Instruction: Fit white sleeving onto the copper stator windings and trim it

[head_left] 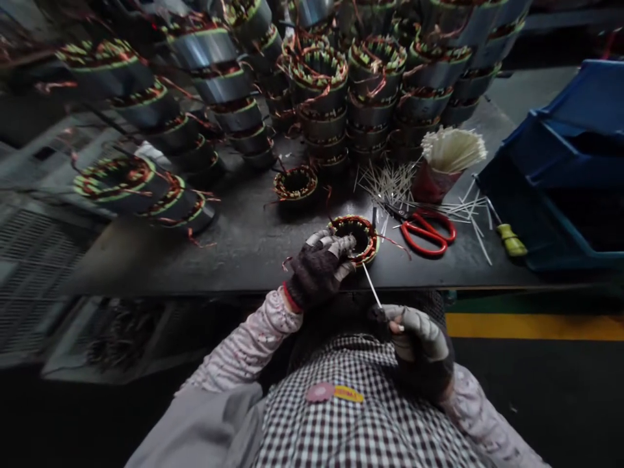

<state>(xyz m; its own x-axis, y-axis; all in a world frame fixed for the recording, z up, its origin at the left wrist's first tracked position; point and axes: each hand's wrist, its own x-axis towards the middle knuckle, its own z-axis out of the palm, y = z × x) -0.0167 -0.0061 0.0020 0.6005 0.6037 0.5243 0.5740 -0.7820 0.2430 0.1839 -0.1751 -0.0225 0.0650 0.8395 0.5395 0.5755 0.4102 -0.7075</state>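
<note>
A motor stator (373, 246) with copper windings and a yellow-green rim lies at the table's front edge. My left hand (318, 272), in a dark glove with taped fingertips, grips its left side, fingers over the rim and into the bore. From the stator's near rim a thin white cable tie (371, 285) runs taut down to my right hand (420, 341). The taped fingers of that hand are pinched on the tie's free end, below the table edge. Loose copper leads stick out to the stator's right.
Behind stand tall stacks of stators (322, 120), and a single wound stator (295, 184) lies nearer. To the right are a cup of white ties (436, 185), loose ties (390, 185), red-handled scissors (429, 231), a yellow-handled screwdriver (511, 240) and blue bins (550, 221).
</note>
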